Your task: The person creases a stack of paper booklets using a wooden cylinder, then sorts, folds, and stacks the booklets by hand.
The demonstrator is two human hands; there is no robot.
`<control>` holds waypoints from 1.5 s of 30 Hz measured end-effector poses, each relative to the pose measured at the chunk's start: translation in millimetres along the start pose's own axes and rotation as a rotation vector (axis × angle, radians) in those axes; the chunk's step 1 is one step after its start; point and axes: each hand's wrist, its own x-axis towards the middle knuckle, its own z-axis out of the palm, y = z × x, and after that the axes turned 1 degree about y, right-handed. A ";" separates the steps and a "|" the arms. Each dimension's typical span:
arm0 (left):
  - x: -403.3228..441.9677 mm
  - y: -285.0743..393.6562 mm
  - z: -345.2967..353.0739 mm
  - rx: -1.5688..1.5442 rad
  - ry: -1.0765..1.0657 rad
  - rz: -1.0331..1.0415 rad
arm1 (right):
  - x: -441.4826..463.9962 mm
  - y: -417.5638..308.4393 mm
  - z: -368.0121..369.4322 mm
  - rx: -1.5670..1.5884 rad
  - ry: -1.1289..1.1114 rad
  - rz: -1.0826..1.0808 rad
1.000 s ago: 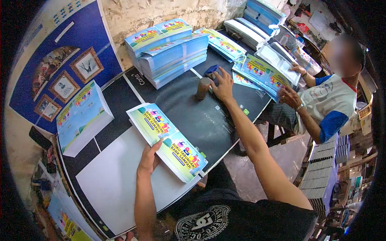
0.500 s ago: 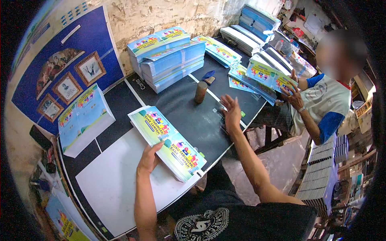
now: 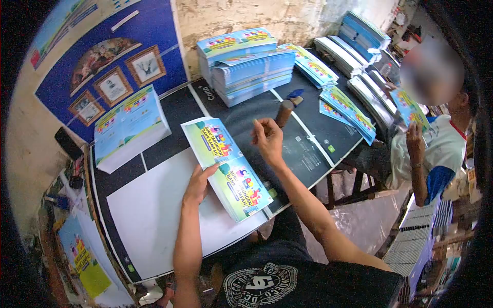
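My left hand [image 3: 199, 184] is closed on the left edge of printed covers [image 3: 233, 174], thumb on top. The top cover shows two bright panels reading "Buku Tabungan Bank Sampah". How many lie beneath it I cannot tell. Above the covers' right side, my right hand [image 3: 268, 141] is raised with its fingers curled together, and nothing shows in them. Just beyond it stands a brown cylinder [image 3: 284, 114], partly hidden by the hand, with a small dark blue item [image 3: 295, 94] behind it. Under the covers lies a white sheet [image 3: 149, 205] on the black table [image 3: 303, 154].
A thick stack of covers [image 3: 134, 132] lies at left. Tall bundles [image 3: 257, 74] stand by the wall, more covers [image 3: 349, 110] to their right. Across the table's right side a co-worker [image 3: 429, 149] holds up a cover [image 3: 409, 109]. Stacked booklets [image 3: 421, 231] stand at lower right.
My right hand has moved left toward the covers, and its spread fingers have curled together. My left hand still grips the covers. The co-worker has raised a cover higher. The view has shifted.
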 end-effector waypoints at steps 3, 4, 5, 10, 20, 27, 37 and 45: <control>4.1 -3.5 -12.4 0.038 0.083 0.064 | -14.5 67.0 -9.0 -0.347 -0.025 -0.095; -0.7 5.5 -3.3 0.054 0.120 0.089 | -20.5 50.4 -8.1 -0.326 -0.054 -0.039; -3.8 10.1 0.1 0.066 0.159 0.108 | -19.0 63.9 -15.7 -0.307 -0.077 0.007; -3.0 6.9 -1.8 0.060 0.102 0.098 | -19.9 30.9 -17.6 -0.042 -0.483 0.416; -5.7 -18.6 20.8 -0.211 0.084 0.036 | -43.8 0.6 4.5 -0.261 -0.639 0.496; -9.2 -12.7 24.2 -0.236 0.147 0.058 | -44.7 -5.2 8.2 -0.224 -0.643 0.501; -13.2 -3.6 19.5 -0.145 0.121 0.106 | -46.2 -6.2 7.2 -0.144 -0.643 0.522; -4.3 -13.0 14.0 -0.348 0.118 0.056 | -44.7 -1.2 4.9 -0.177 -0.669 0.533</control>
